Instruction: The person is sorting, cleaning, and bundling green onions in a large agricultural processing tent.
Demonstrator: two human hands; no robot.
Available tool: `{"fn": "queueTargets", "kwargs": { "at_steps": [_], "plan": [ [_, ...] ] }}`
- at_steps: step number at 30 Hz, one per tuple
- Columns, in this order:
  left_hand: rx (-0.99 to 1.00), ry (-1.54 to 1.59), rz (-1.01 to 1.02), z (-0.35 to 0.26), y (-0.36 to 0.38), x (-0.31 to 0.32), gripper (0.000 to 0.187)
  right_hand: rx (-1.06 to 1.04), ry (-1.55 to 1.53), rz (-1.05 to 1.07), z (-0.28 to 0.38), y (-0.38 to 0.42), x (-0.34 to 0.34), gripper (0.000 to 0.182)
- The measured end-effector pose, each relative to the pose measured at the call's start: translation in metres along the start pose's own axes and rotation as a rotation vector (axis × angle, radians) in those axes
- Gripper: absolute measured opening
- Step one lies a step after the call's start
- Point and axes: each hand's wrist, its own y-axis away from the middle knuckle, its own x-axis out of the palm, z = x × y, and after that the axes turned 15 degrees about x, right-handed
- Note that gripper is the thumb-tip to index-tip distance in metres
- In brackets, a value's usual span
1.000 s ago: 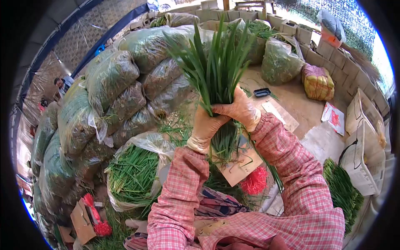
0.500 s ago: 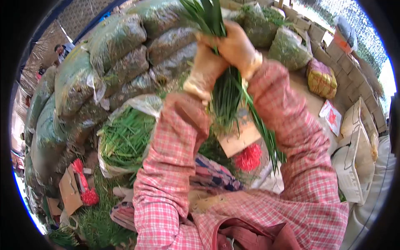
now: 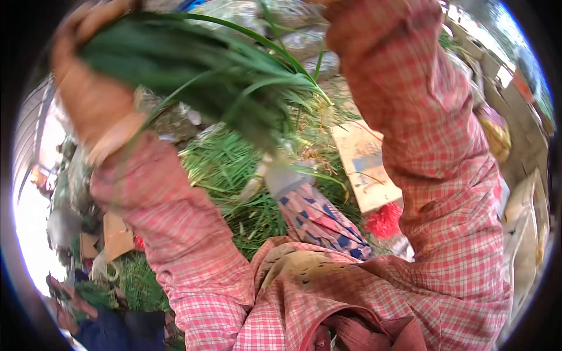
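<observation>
A bunch of long flat green leaves, like chives (image 3: 199, 64), stretches across the upper left of the view, blurred by motion. My left hand (image 3: 88, 82) is closed round its left end, while the pale stem ends fan out toward the middle. Of my right hand (image 3: 319, 2) only a sliver shows at the top edge; its fingers are out of view. Below the bunch, a pile of loose chives (image 3: 225, 161) lies on the ground beside my foot and patterned trouser leg (image 3: 319, 219).
A flat board (image 3: 366, 164) lies right of the pile, with red string (image 3: 384, 220) at its lower end. Brown cardboard (image 3: 117, 237) stands at the left. Dark blue cloth (image 3: 123, 330) shows at the lower left. A pale crate (image 3: 521, 222) stands at the right by a block wall.
My hands were together round the bunch and are now apart. My left hand has swung left with the bunch, now lying sideways. My right hand has moved up, nearly out of view.
</observation>
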Motion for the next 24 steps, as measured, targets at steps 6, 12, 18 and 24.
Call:
{"fn": "queueTargets", "kwargs": {
  "at_steps": [6, 12, 18, 24],
  "plan": [
    [-0.239, 0.264, 0.464, -0.010, 0.040, -0.086, 0.032, 0.378, -0.479, 0.375, -0.101, 0.007, 0.057, 0.055],
    [-0.469, 0.006, 0.567, 0.026, 0.117, -0.127, 0.033, 0.592, -0.578, 0.513, -0.164, 0.064, 0.126, 0.048],
    [-0.661, -0.003, 0.448, 0.020, 0.153, -0.157, 0.023, 0.512, -1.009, 0.714, -0.138, 0.038, 0.190, 0.047],
    [-0.743, 0.400, 0.302, -0.012, 0.138, -0.171, 0.029, 0.335, -1.397, 1.136, -0.020, 0.033, 0.326, 0.064]
  ]
}}
